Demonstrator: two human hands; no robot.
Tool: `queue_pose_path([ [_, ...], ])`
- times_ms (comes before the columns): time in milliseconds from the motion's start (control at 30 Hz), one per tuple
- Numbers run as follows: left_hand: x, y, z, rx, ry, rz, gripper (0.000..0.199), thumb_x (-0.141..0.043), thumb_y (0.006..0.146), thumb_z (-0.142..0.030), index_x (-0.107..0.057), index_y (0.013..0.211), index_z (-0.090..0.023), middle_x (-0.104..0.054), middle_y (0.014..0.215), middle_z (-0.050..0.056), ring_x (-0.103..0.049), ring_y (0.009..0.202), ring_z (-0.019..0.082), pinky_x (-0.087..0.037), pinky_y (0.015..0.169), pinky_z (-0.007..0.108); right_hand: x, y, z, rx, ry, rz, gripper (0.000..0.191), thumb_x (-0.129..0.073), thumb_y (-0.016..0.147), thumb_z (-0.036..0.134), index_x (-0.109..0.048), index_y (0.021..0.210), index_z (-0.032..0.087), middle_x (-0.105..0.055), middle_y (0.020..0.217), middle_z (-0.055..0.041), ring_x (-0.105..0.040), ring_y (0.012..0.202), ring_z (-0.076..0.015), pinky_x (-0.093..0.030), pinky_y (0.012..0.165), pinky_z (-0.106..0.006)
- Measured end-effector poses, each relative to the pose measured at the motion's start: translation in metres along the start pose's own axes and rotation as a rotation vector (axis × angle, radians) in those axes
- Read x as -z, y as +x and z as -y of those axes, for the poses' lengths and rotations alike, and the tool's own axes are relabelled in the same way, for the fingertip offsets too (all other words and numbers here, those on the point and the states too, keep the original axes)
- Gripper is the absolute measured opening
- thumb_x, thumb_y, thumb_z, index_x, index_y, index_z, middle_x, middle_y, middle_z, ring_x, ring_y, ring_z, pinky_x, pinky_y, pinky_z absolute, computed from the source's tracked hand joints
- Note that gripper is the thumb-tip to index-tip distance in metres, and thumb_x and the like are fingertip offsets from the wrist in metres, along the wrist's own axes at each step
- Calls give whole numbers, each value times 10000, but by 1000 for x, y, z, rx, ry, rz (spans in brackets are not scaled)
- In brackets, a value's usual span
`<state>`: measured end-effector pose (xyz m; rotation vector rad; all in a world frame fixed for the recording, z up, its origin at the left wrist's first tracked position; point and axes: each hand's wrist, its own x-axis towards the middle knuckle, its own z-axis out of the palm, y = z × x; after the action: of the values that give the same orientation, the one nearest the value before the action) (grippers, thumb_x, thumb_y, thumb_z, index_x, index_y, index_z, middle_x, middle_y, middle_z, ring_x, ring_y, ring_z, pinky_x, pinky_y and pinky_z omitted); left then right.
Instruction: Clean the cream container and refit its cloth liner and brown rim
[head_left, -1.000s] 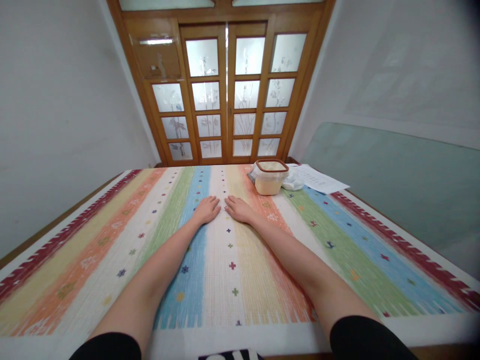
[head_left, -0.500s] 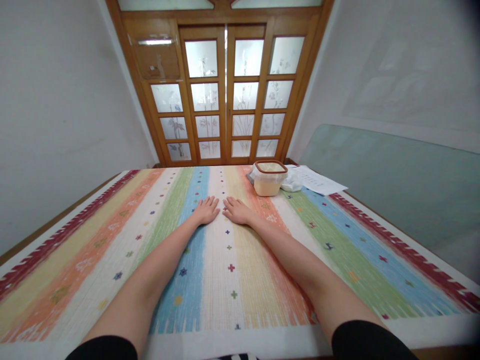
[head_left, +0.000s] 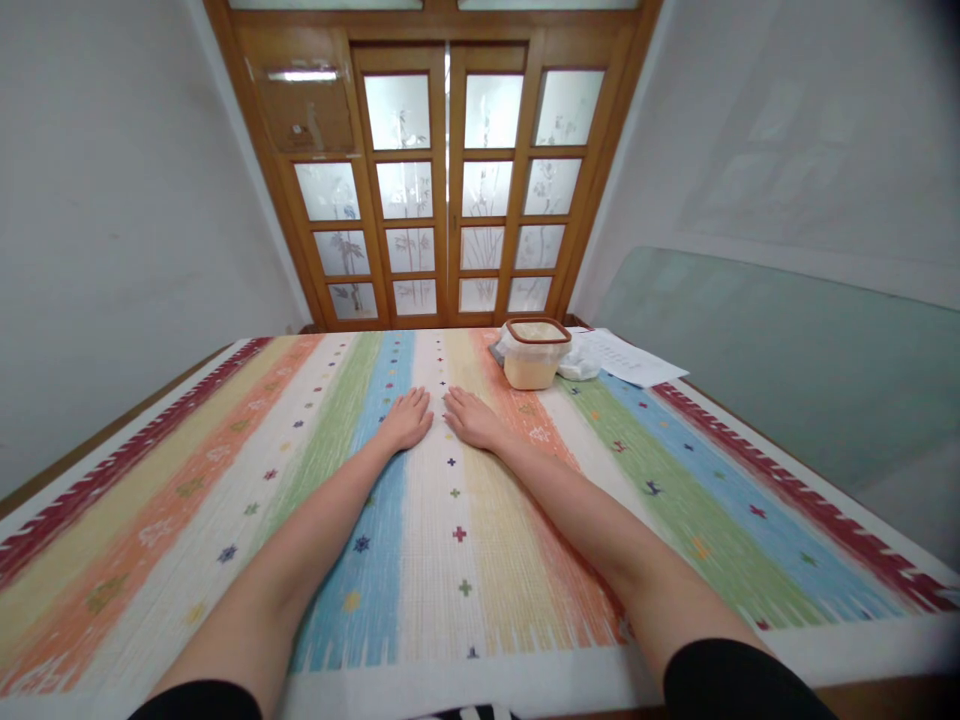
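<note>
Striped cotton-looking cloth point(head_left: 442, 520) covers the table point(head_left: 885, 697), and it lies right under my fingers. My left hand point(head_left: 407, 420) rests palm down where the blue stripe meets the white one; my right hand point(head_left: 471, 415) rests palm down where the white meets the yellow. All my fingers are released, stretched out loosely and pointing to the far side, gripping nothing. A narrow strip of white cloth with small crosses shows between my two hands, so they sit close but apart. The cloth runs on past my fingertips to the far edge, spreads well out to left and right, and comes back under my forearms to the near side. How hard I press on it I cannot tell.

The tub point(head_left: 531, 365), pale with a brown rim, stands on the cloth, far and to the right of my right fingers, near them but untouched. Just right of it is a white bag point(head_left: 579, 362), and further right a sheet of paper point(head_left: 634, 358) lies with faint print. Black sleeves point(head_left: 742, 675) end near my elbows. On the far side, beyond the table, are wooden doors point(head_left: 448, 235) with frosted panes.
</note>
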<state>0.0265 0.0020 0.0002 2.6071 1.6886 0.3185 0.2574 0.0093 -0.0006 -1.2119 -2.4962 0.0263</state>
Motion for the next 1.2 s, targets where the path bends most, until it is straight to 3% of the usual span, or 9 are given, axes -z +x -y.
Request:
queue_pose_path([
  [167,5,-1,5,-19,-50,-94,670,-318,1046,-420,-264,1650,-135,-203,1751,103,-161,1633,245,-179,1320,438,2,3,-2,38,26,-12,631,-296,1090,425,-381,1605,70,-334,1691,-179,-266,1598,-255,-230,1305,-438],
  [400,0,-3,6,-61,-9,117,628,-299,1047,-411,-325,1635,-192,-267,1729,103,-238,1613,278,-179,1303,523,-3,2,1,22,3,165,637,-330,1078,473,-400,1597,110,-346,1684,-182,-294,1587,-285,-276,1272,-490],
  [633,-1,-4,1,-44,1,120,696,-281,1053,-527,-286,1650,-169,-222,1738,128,-183,1626,313,-157,1298,556,-4,2,1,22,-12,183,745,-322,1058,570,-367,1616,78,-283,1703,-196,-255,1599,-316,-243,1284,-500],
  [1200,-1,-7,1,-50,-12,63,679,-330,1047,-547,-347,1630,-199,-268,1729,108,-233,1613,301,-194,1296,544,-3,-2,4,-11,8,166,827,-281,1032,698,-359,1630,131,-293,1706,-176,-248,1602,-311,-210,1288,-516],
])
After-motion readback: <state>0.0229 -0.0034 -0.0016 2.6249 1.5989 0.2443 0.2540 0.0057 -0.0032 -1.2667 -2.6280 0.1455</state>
